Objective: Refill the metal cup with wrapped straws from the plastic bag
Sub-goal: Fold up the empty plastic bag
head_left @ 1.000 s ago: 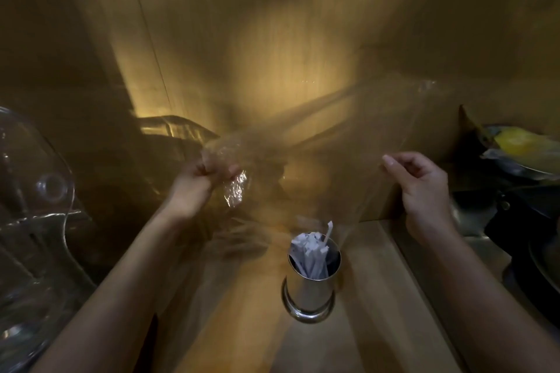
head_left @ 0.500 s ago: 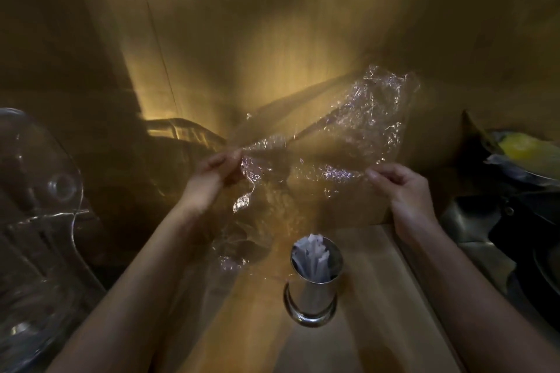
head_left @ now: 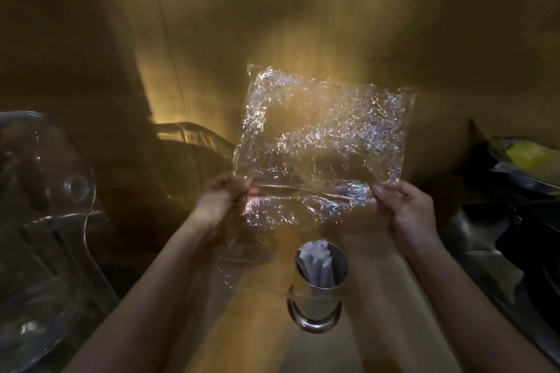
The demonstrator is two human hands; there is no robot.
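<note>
**Bag spread empty above a stocked cup**

The metal cup stands upright on the wooden tabletop, its long axis vertical and its mouth facing up, with wrapped straws standing on end inside. Just above and behind the cup, the plastic bag is stretched flat and broad side to the camera; no straws show through it. The left hand is closed in a pinch on the bag's lower left edge, the right hand on its lower right. The refill looks essentially complete. To finish cleanly, the bag should probably be carried away sideways, clear of the straw tips, so trailing film cannot tip the cup. A glass vessel sits well left of the cup.
</note>
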